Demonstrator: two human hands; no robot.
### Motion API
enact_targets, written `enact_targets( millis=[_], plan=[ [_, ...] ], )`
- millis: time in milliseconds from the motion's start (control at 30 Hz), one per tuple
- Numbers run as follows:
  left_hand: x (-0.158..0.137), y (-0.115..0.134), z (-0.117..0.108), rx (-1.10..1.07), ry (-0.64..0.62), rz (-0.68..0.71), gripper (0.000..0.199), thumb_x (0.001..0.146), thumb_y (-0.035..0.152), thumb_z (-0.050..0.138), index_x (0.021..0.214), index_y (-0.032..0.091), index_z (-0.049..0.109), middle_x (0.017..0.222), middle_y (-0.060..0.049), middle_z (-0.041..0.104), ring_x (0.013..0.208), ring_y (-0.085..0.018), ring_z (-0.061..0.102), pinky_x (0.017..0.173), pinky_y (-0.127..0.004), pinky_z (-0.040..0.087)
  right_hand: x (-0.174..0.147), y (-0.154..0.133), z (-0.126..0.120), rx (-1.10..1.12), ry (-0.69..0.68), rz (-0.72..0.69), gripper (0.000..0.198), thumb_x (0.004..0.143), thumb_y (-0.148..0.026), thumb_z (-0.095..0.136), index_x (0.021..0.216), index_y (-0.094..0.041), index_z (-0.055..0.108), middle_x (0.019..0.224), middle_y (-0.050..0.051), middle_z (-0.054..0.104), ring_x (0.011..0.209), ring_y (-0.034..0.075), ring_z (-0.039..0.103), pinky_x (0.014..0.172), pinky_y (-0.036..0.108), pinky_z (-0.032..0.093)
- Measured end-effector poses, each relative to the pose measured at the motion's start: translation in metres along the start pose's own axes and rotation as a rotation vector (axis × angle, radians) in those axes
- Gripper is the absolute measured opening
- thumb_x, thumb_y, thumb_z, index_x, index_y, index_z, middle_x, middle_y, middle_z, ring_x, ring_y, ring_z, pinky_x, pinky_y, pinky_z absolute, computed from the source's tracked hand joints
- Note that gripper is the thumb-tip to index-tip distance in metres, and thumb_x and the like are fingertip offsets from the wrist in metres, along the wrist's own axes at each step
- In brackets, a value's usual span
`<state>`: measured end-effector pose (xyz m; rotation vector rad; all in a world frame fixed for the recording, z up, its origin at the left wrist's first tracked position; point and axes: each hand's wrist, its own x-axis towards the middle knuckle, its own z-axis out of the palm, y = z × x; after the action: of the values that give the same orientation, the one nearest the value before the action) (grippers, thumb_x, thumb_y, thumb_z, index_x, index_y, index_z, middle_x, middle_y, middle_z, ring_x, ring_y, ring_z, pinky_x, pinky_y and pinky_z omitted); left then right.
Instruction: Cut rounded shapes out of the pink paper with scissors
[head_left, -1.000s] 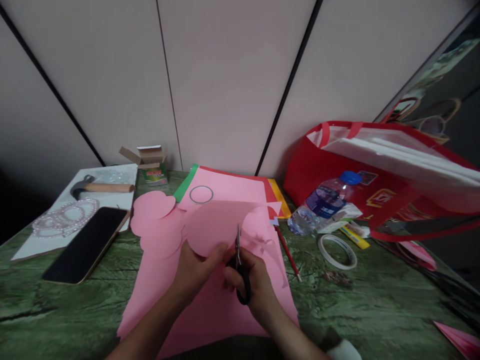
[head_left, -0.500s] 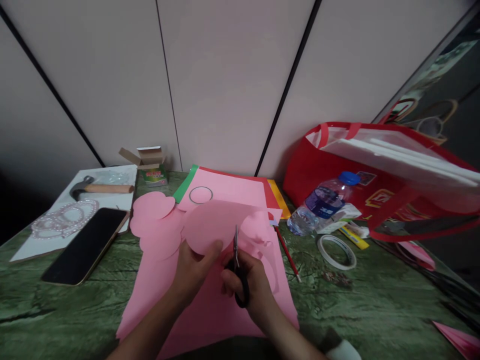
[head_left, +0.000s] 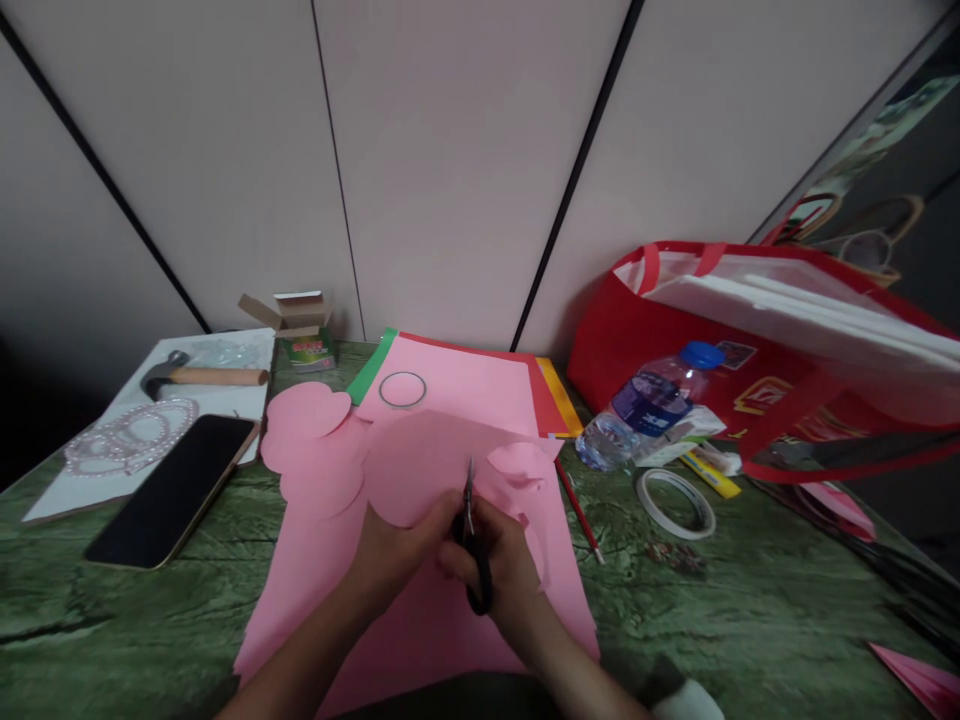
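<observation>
My left hand [head_left: 401, 550] pinches the near edge of a sheet of pink paper [head_left: 420, 460] with a rounded outline. In my right hand [head_left: 499, 565] is a pair of scissors [head_left: 472, 540] with black handles, its blades pointing away from me at the paper's right side. The blades look nearly closed. My left thumb and fingers come close to the scissors. Curled pink offcuts [head_left: 521, 465] lie right of the blades. Under both hands is a stack of pink sheets [head_left: 420, 650]. Several rounded pink cut-outs [head_left: 311, 445] overlap on the left.
A phone [head_left: 176, 490], a hammer [head_left: 217, 376] and a bead string [head_left: 131, 435] lie at left, near a small open box [head_left: 307, 345]. Rightward are a red pencil [head_left: 577, 510], a tape roll [head_left: 675, 503], a water bottle [head_left: 649, 405] and a red bag [head_left: 675, 310]. A ring [head_left: 403, 389] rests behind.
My left hand has shifted right, its thumb now close to the scissors. The scissors' blades appear closer together, and the paper has turned slightly and extends farther right.
</observation>
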<state>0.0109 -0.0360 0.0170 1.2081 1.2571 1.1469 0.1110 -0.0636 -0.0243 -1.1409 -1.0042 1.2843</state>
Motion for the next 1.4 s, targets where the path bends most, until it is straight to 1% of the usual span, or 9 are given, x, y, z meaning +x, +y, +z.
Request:
enact_targets(
  millis=[100,233,400,567,667,867,1033,1167,1400],
  plan=[
    [-0.001,-0.001,0.002,-0.007,0.002,0.004,0.021,0.058,0.023,0.062,0.077,0.013,0.064,0.078,-0.006,0.070,0.075,-0.021,0.064,0.068,-0.031,0.053,0.001,-0.003,-0.003,0.021,0.002,-0.050,0.026,0.052,-0.027,0.072,0.066,-0.019,0.052,0.053,-0.006,0.047,0.048,0.010,0.042,0.045,0.021,0.036],
    [-0.002,0.000,0.003,0.008,0.004,0.015,0.020,0.060,0.024,0.062,0.077,0.013,0.065,0.077,-0.007,0.071,0.077,-0.023,0.064,0.070,-0.033,0.053,0.002,-0.002,-0.005,0.004,-0.012,-0.082,0.025,0.053,-0.028,0.071,0.065,-0.019,0.050,0.054,-0.006,0.045,0.050,0.011,0.042,0.046,0.021,0.035],
    [0.000,0.001,0.003,-0.008,-0.022,0.056,0.015,0.060,0.023,0.061,0.073,0.014,0.065,0.072,-0.005,0.070,0.071,-0.022,0.064,0.065,-0.032,0.053,0.001,-0.004,-0.005,-0.018,-0.018,-0.053,0.024,0.055,-0.028,0.069,0.067,-0.019,0.051,0.057,-0.005,0.047,0.051,0.011,0.042,0.046,0.022,0.034],
    [-0.001,0.002,0.003,-0.004,-0.032,0.028,0.011,0.060,0.022,0.061,0.067,0.015,0.064,0.065,-0.003,0.068,0.064,-0.019,0.063,0.058,-0.027,0.052,0.001,-0.009,-0.005,-0.001,-0.018,-0.023,0.024,0.053,-0.027,0.070,0.067,-0.019,0.053,0.054,-0.006,0.045,0.049,0.011,0.041,0.045,0.021,0.033],
    [-0.002,0.003,0.004,0.012,0.000,0.021,0.008,0.060,0.022,0.060,0.063,0.015,0.062,0.061,-0.003,0.066,0.062,-0.018,0.062,0.056,-0.027,0.051,0.001,-0.007,-0.005,0.012,-0.023,-0.004,0.023,0.053,-0.026,0.070,0.064,-0.019,0.051,0.053,-0.007,0.045,0.047,0.010,0.040,0.045,0.021,0.032],
    [-0.001,0.003,0.004,0.019,-0.015,0.028,0.006,0.060,0.023,0.059,0.057,0.017,0.060,0.055,0.000,0.064,0.056,-0.017,0.060,0.052,-0.026,0.049,0.001,-0.004,-0.005,0.034,-0.018,0.020,0.024,0.052,-0.024,0.071,0.065,-0.019,0.051,0.053,-0.006,0.048,0.047,0.010,0.044,0.045,0.021,0.034],
    [0.001,0.001,0.001,0.020,-0.058,0.050,0.012,0.061,0.024,0.059,0.051,0.017,0.058,0.047,0.000,0.060,0.048,-0.016,0.058,0.046,-0.025,0.048,0.001,-0.006,-0.004,0.022,-0.028,0.012,0.022,0.053,-0.026,0.069,0.064,-0.020,0.050,0.050,-0.006,0.048,0.043,0.010,0.043,0.042,0.021,0.034],
    [0.002,0.001,0.000,0.056,-0.108,0.028,0.018,0.063,0.026,0.057,0.048,0.017,0.056,0.037,0.002,0.054,0.042,-0.015,0.055,0.043,-0.024,0.046,0.001,-0.007,-0.004,0.005,-0.016,0.026,0.024,0.052,-0.027,0.069,0.062,-0.020,0.049,0.049,-0.007,0.048,0.042,0.010,0.044,0.040,0.020,0.034],
    [0.003,0.002,-0.001,0.034,-0.137,0.077,0.017,0.064,0.027,0.057,0.051,0.016,0.057,0.039,0.002,0.055,0.039,-0.013,0.052,0.039,-0.022,0.044,0.001,-0.013,-0.003,-0.016,0.007,0.065,0.021,0.053,-0.027,0.067,0.061,-0.020,0.049,0.045,-0.007,0.048,0.039,0.009,0.044,0.038,0.021,0.034]
  ],
)
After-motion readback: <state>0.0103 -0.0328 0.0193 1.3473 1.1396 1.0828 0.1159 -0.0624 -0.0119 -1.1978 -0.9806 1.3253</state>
